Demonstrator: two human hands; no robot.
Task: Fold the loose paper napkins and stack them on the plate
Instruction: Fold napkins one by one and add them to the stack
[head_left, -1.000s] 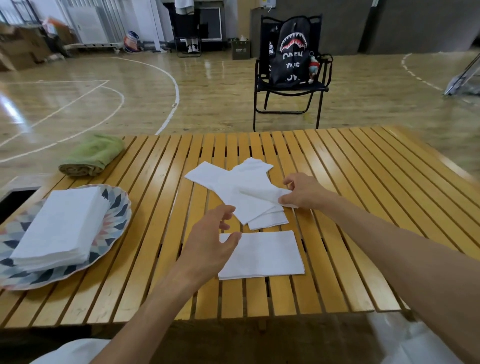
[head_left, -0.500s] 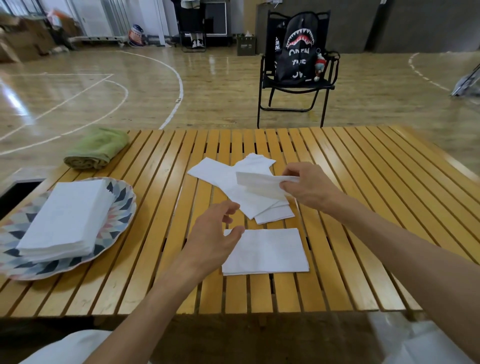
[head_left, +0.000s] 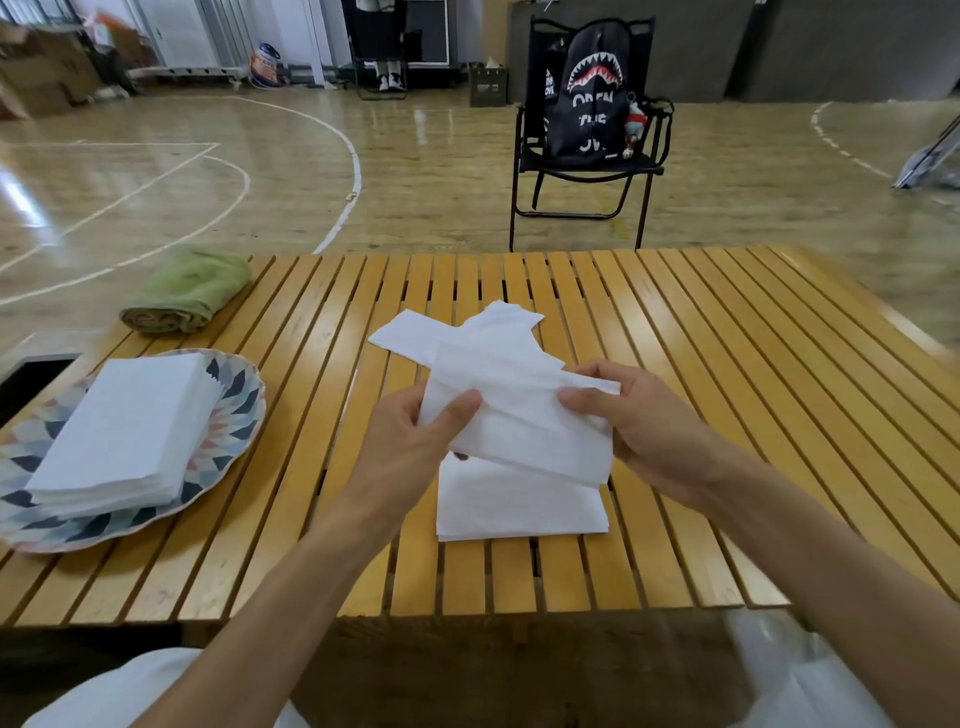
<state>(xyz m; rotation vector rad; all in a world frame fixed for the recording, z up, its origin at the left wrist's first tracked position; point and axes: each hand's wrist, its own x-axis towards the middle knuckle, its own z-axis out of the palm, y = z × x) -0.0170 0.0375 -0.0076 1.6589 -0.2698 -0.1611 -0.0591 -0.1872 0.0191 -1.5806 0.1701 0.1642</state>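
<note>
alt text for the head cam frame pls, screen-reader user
Both hands, left hand and right hand, hold a white paper napkin above a slatted wooden table. Loose napkins and a folded napkin lie beneath; a napkin stack sits on a patterned plate at left.

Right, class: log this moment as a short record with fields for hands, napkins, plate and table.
left hand: pinches held napkin
right hand: pinches its other end
held napkin: lifted above folded napkin
loose napkins: overlapping, behind the hands
plate: holds napkin stack
table: green towel rolled at far left
</note>
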